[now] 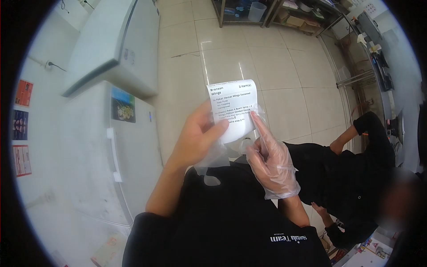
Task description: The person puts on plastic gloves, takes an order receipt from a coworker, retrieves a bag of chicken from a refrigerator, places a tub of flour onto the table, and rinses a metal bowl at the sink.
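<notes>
My left hand is bare and closed on a printed order slip, its thumb on the front of the paper. Several lines of text show on the slip, headed "Bronson Wings" and "2 item(s)". Loose clear plastic hangs below my left hand, and it looks like a thin disposable glove. A clear plastic glove covers my right hand. Its index finger is stretched out and touches the slip's right side near the middle lines, while the other fingers are bent and the thumb stands apart.
On the left stand a white fridge and a chest freezer. A person in black is close on my right. Shelves with a clear plastic tub line the far side of the tiled floor.
</notes>
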{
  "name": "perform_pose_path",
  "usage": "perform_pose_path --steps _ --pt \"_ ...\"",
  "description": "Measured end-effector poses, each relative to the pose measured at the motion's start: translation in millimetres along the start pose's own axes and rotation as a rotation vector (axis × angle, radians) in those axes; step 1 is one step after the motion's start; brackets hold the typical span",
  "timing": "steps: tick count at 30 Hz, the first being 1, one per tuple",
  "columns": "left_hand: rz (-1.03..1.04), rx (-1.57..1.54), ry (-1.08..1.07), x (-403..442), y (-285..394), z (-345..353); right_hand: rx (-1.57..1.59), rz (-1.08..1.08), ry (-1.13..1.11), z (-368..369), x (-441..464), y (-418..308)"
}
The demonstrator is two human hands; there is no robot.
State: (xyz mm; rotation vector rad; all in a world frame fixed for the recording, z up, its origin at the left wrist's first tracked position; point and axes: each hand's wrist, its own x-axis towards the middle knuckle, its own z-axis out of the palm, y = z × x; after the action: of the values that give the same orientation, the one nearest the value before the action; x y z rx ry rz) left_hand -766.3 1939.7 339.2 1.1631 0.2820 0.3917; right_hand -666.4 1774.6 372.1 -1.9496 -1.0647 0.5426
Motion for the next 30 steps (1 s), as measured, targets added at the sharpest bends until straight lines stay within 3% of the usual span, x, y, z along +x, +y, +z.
perform_pose_path --steps 30 --pt "-0.045 -0.079 -0.085 -6 -10 -5 0.034 -0.060 0.002 10 0 4"
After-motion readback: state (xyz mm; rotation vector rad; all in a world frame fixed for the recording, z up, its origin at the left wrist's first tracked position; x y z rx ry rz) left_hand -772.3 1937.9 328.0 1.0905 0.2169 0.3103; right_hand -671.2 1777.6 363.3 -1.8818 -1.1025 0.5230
